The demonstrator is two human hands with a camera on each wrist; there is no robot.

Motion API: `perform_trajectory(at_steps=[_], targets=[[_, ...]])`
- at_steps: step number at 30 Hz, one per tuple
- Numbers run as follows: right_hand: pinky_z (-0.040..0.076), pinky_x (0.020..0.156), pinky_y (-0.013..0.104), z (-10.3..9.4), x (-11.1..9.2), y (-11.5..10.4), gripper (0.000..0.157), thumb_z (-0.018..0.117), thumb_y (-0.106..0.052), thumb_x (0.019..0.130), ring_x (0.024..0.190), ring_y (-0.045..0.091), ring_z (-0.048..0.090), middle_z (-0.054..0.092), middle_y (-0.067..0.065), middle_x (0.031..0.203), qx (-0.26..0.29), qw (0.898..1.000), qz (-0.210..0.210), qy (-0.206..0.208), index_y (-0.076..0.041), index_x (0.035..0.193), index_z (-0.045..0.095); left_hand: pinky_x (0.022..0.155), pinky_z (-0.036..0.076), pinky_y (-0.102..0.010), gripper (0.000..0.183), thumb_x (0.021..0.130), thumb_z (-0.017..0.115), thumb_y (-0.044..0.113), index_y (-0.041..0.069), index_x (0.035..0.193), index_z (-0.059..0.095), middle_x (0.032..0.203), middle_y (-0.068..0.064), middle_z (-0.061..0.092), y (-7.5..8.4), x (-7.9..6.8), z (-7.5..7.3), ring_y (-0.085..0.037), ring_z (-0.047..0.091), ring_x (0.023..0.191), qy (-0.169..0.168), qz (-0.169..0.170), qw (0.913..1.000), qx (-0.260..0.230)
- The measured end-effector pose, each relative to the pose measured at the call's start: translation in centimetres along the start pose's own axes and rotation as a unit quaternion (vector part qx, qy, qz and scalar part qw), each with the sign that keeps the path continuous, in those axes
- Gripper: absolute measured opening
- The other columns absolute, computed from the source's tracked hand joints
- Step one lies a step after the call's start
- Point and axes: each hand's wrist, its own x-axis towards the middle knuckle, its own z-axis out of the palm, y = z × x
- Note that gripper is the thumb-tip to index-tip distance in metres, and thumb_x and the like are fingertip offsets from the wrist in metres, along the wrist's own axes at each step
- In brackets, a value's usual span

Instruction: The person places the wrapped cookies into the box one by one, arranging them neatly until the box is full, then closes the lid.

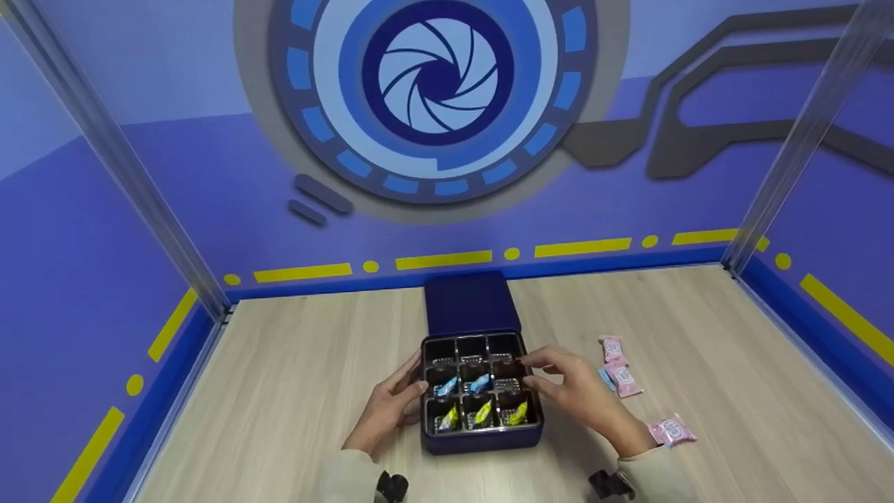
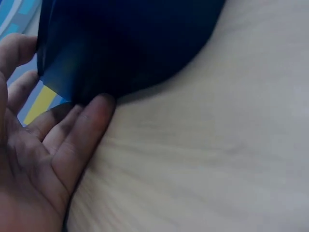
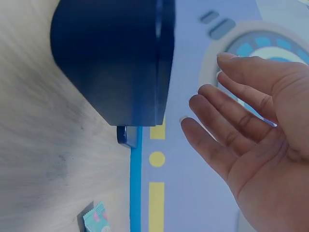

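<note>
A dark blue box (image 1: 482, 440) with a compartment tray stands on the table, its lid (image 1: 469, 302) lying behind it. Yellow-green wrapped candies (image 1: 483, 413) sit in the front row; blue wrapped candies (image 1: 480, 383) lie in the middle row's left and centre compartments. My left hand (image 1: 391, 405) holds the box's left side, thumb at the rim; its fingers touch the dark wall (image 2: 130, 48) in the left wrist view. My right hand (image 1: 576, 391) hovers beside the right rim. In the right wrist view its fingers are loosely extended, apart from the box, holding nothing visible.
Pink wrapped candies (image 1: 624, 378) lie on the table to the right, with a blue candy (image 1: 606, 378) partly under one. Another pink candy (image 1: 672, 429) is beside my right wrist. Patterned panels (image 1: 209, 209) and metal posts (image 1: 803, 133) border the wooden table (image 1: 307, 349).
</note>
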Motion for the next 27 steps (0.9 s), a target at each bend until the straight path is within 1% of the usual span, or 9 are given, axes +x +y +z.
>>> perform_trajectory(at_steps=[4, 6, 8, 11, 12, 14, 18, 22, 27], targets=[[0.059, 0.091, 0.056, -0.3, -0.4, -0.1, 0.023, 0.081, 0.001, 0.092, 0.104, 0.036, 0.072, 0.074, 0.006, 0.115, 0.008, 1.0, 0.005, 0.027, -0.003, 0.113, 0.075, 0.089, 0.062, -0.048, 0.066, 0.106, 0.07, 0.026, 0.024, 0.165, 0.041, 0.167, -0.015, 0.038, -0.1, -0.1, 0.0, -0.03, 0.061, 0.13, 0.012, 0.0, 0.9999, -0.003], [0.06, 0.091, 0.056, -0.4, -0.6, 0.0, 0.023, 0.082, 0.002, 0.091, 0.103, 0.036, 0.073, 0.075, 0.007, 0.114, 0.008, 0.999, 0.006, 0.037, -0.002, 0.113, 0.074, 0.091, 0.061, -0.046, 0.066, 0.106, 0.07, 0.027, 0.022, 0.165, 0.042, 0.167, -0.016, 0.038, -0.1, -0.2, 0.1, -0.032, 0.059, 0.134, 0.019, 0.007, 0.9998, 0.009], [0.06, 0.09, 0.056, -0.6, -0.8, 0.1, 0.022, 0.082, 0.002, 0.091, 0.102, 0.035, 0.073, 0.075, 0.007, 0.113, 0.007, 0.999, 0.011, 0.046, -0.002, 0.112, 0.074, 0.096, 0.059, -0.045, 0.065, 0.106, 0.069, 0.027, 0.021, 0.165, 0.042, 0.167, -0.016, 0.038, -0.2, -0.2, 0.3, -0.034, 0.054, 0.139, 0.025, 0.013, 0.9994, 0.02], [0.06, 0.09, 0.055, -0.9, -1.1, 0.4, 0.022, 0.081, 0.003, 0.092, 0.102, 0.035, 0.073, 0.075, 0.007, 0.113, 0.007, 0.998, 0.026, 0.053, -0.001, 0.112, 0.074, 0.109, 0.05, -0.042, 0.064, 0.107, 0.067, 0.026, 0.02, 0.165, 0.042, 0.168, -0.013, 0.037, -0.3, -0.2, 0.6, -0.033, 0.044, 0.149, 0.035, 0.025, 0.9985, 0.036], [0.06, 0.091, 0.055, -1.0, -1.2, 0.5, 0.022, 0.081, 0.002, 0.092, 0.102, 0.036, 0.073, 0.075, 0.007, 0.112, 0.01, 0.998, 0.029, 0.055, -0.001, 0.112, 0.074, 0.11, 0.05, -0.042, 0.063, 0.107, 0.067, 0.026, 0.02, 0.165, 0.042, 0.168, -0.013, 0.038, -0.3, -0.2, 0.7, -0.034, 0.043, 0.149, 0.038, 0.024, 0.9984, 0.035], [0.06, 0.091, 0.054, -1.2, -1.3, 0.7, 0.022, 0.081, 0.002, 0.092, 0.102, 0.038, 0.073, 0.075, 0.007, 0.112, 0.012, 0.998, 0.036, 0.059, -0.001, 0.113, 0.074, 0.109, 0.05, -0.044, 0.063, 0.107, 0.067, 0.025, 0.019, 0.165, 0.042, 0.168, -0.014, 0.036, -0.3, -0.2, 0.8, -0.035, 0.044, 0.148, 0.041, 0.023, 0.9984, 0.03], [0.059, 0.092, 0.055, -1.5, -1.5, 1.1, 0.022, 0.082, 0.001, 0.092, 0.103, 0.04, 0.073, 0.075, 0.007, 0.111, 0.011, 0.996, 0.048, 0.068, -0.002, 0.113, 0.075, 0.098, 0.058, -0.049, 0.064, 0.108, 0.066, 0.025, 0.017, 0.166, 0.04, 0.168, -0.02, 0.035, -0.3, -0.3, 0.9, -0.042, 0.048, 0.144, 0.04, 0.022, 0.9987, 0.022], [0.059, 0.092, 0.056, -1.6, -1.6, 1.5, 0.022, 0.081, 0.0, 0.093, 0.103, 0.039, 0.073, 0.075, 0.009, 0.112, 0.003, 0.996, 0.056, 0.067, -0.002, 0.114, 0.075, 0.097, 0.059, -0.048, 0.065, 0.108, 0.066, 0.028, 0.016, 0.166, 0.04, 0.167, -0.021, 0.035, -0.4, -0.3, 0.9, -0.042, 0.049, 0.143, 0.044, 0.022, 0.9985, 0.026], [0.059, 0.091, 0.055, -1.8, -1.8, 2.1, 0.023, 0.082, 0.002, 0.091, 0.103, 0.035, 0.073, 0.075, 0.007, 0.111, -0.025, 0.995, 0.067, 0.071, -0.002, 0.112, 0.075, 0.094, 0.06, -0.047, 0.065, 0.107, 0.068, 0.029, 0.017, 0.165, 0.041, 0.167, -0.019, 0.036, -0.7, -0.2, 1.1, -0.039, 0.055, 0.138, 0.05, 0.013, 0.9986, 0.009]])
